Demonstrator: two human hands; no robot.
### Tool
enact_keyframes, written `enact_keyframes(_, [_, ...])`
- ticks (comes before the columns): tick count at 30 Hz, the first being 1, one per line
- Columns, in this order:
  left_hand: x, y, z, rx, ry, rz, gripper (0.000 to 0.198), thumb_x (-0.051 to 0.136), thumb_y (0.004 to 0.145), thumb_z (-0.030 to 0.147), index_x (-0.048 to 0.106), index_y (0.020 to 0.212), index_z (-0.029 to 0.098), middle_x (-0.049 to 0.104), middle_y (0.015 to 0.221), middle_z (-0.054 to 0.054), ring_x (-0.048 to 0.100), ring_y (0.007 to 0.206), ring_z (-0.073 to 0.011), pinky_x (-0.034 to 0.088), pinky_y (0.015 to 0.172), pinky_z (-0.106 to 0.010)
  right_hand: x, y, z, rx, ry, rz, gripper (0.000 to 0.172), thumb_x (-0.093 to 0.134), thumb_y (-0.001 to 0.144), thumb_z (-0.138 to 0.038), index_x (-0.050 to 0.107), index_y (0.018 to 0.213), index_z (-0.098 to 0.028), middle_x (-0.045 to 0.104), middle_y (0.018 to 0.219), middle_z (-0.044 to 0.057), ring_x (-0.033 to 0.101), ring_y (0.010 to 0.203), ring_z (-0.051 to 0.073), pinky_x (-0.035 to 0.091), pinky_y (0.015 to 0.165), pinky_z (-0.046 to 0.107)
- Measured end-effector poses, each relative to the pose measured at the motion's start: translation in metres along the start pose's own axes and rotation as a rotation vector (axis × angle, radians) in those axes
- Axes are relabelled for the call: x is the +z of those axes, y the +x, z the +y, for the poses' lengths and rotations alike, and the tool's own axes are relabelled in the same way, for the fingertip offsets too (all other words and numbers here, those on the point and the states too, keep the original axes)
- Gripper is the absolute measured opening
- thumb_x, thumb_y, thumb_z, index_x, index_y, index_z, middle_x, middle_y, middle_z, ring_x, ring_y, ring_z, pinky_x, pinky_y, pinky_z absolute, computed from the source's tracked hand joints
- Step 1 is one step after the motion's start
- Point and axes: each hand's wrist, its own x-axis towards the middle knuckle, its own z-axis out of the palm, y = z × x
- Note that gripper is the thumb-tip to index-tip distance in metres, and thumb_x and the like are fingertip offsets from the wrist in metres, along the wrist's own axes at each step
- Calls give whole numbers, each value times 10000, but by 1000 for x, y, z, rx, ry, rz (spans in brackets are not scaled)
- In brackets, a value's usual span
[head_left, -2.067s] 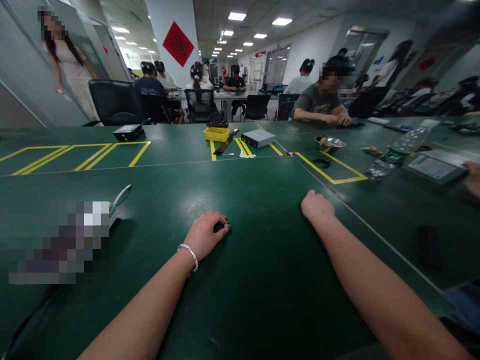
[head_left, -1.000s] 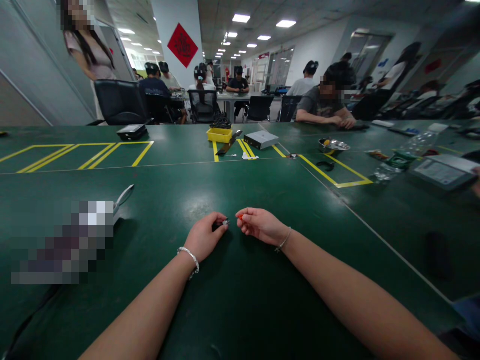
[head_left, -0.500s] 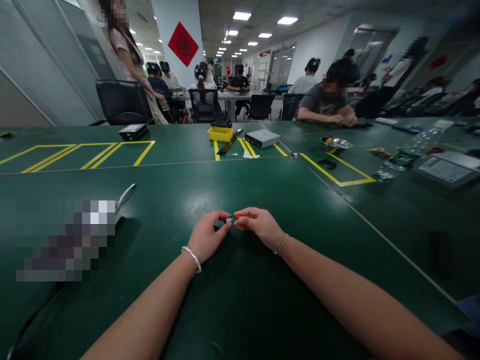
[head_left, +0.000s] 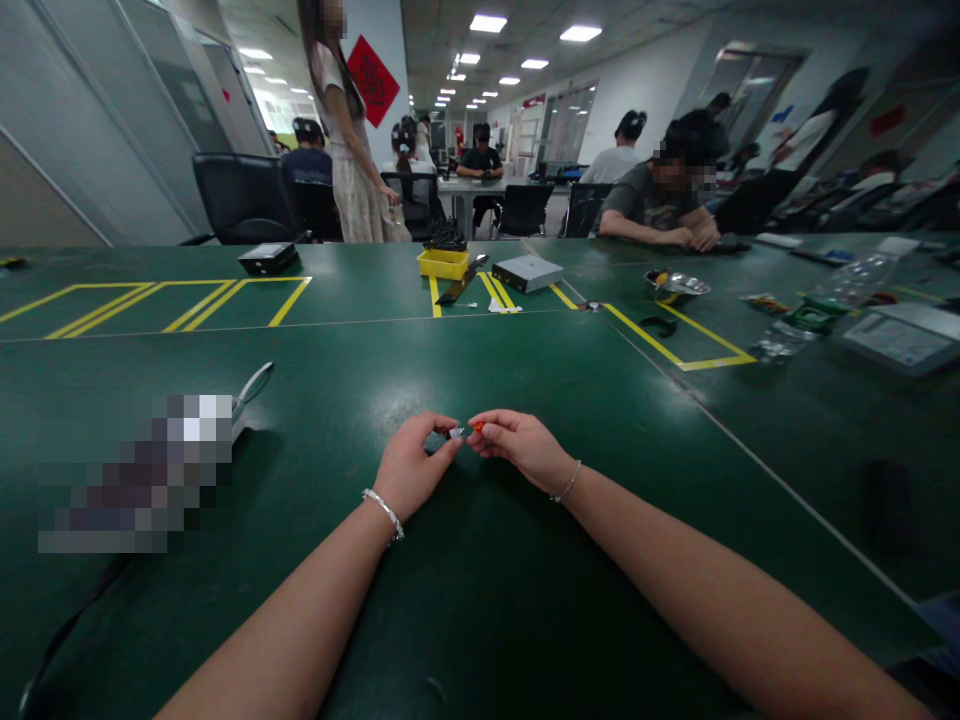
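Observation:
My left hand (head_left: 415,460) is closed in a pinch on a small white-and-dark piece (head_left: 454,433), whose kind is too small to make out. Facing it, my right hand (head_left: 525,448) pinches a small orange piece (head_left: 478,427) between thumb and forefinger. The fingertips of both hands almost meet above the green table (head_left: 465,570), with a narrow gap between the two pieces. My fingers partly hide both pieces.
To the left lies a pixelated device (head_left: 142,480) with a cable. Farther back are a yellow bin (head_left: 442,264), a grey box (head_left: 527,272), a metal dish (head_left: 679,284) and a plastic bottle (head_left: 817,305). A co-worker (head_left: 664,200) leans on the table's far side.
The two small pieces are slightly farther apart and turned a little in my fingers. Behind the table, a standing person has walked to the right.

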Motion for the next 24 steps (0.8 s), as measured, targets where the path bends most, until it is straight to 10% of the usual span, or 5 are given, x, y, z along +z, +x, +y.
enact_keyframes(10, [3, -1, 0, 99, 9, -64, 133, 558, 727, 225, 581, 857, 212, 605, 834, -2, 545, 811, -154, 418, 761, -303, -1, 1, -4, 51, -53, -21, 231, 712, 555, -238, 614, 739, -138, 609, 703, 11, 533, 611, 74, 424, 587, 213])
enact_keyframes(24, [5, -1, 1, 52, 68, -57, 91, 564, 728, 251, 592, 800, 203, 607, 786, -4, 542, 764, -155, 416, 707, -292, 23, 2, 2, 10, -271, 290, 153, 617, 642, -297, 628, 653, -145, 576, 551, -2, 488, 503, 82, 405, 519, 221])
